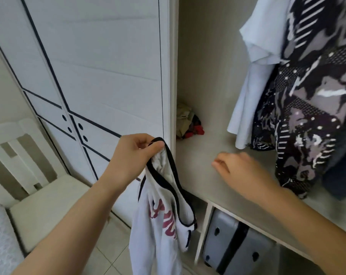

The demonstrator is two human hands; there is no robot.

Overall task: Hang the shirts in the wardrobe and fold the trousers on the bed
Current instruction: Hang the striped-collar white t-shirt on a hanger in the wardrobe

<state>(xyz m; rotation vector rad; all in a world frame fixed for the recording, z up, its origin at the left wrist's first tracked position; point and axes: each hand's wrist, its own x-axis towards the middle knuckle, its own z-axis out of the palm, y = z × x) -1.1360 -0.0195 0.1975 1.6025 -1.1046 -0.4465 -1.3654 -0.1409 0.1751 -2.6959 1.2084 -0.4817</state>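
Observation:
My left hand [135,153] pinches the black-trimmed collar of a white shirt [160,221] with red lettering, which hangs down in front of the wardrobe's edge. My right hand [241,169] hovers over the wardrobe shelf [203,167], fingers loosely curled, holding nothing; it is blurred. Inside the wardrobe, on the right, hang a white shirt [255,56] and a black, grey and white patterned shirt [311,96]. No hanger can be seen in either hand.
A white sliding wardrobe door [88,66] fills the left. A small heap of crumpled clothes [189,124] lies at the shelf's back left corner. A grey suitcase [231,247] stands in the compartment below. A white chair [35,187] stands at the lower left.

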